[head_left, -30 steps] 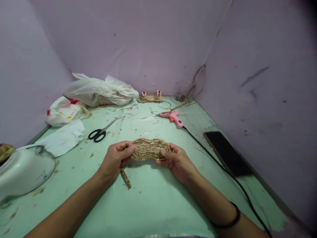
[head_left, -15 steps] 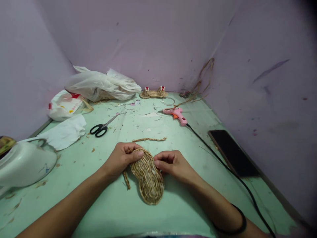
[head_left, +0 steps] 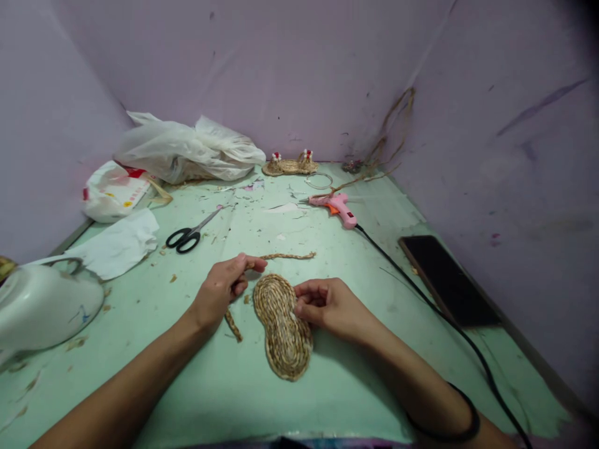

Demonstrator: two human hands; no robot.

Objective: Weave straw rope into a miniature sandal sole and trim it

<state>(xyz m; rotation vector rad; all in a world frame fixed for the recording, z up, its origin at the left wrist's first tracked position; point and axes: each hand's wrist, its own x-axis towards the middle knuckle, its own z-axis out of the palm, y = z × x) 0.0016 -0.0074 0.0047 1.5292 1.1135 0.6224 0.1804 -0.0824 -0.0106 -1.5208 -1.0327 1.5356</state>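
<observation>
A woven straw sole (head_left: 283, 330), shaped like a small sandal base and coiled from braided cord, lies at the middle front. My right hand (head_left: 330, 308) pinches its right edge between thumb and fingers. To the sole's upper left, my left hand (head_left: 224, 287) is closed on a braided straw cord (head_left: 290, 255). One end of the cord stretches right, beyond the sole; a braided end (head_left: 233, 325) also shows below the left hand. My left fingers hide the stretch between. The left hand is apart from the sole.
Black-handled scissors (head_left: 189, 237) lie left. A pink glue gun (head_left: 344, 211) trails its black cable past a phone (head_left: 444, 280) on the right. Straw sandals (head_left: 290, 167), a wire ring (head_left: 319, 181) and a plastic bag (head_left: 191, 149) are at the back. A white container (head_left: 51, 305) stands left.
My left hand has let go of the sole's top end and moved up and left, now gripping the cord. The sole rests flatter, with my right hand still at its edge.
</observation>
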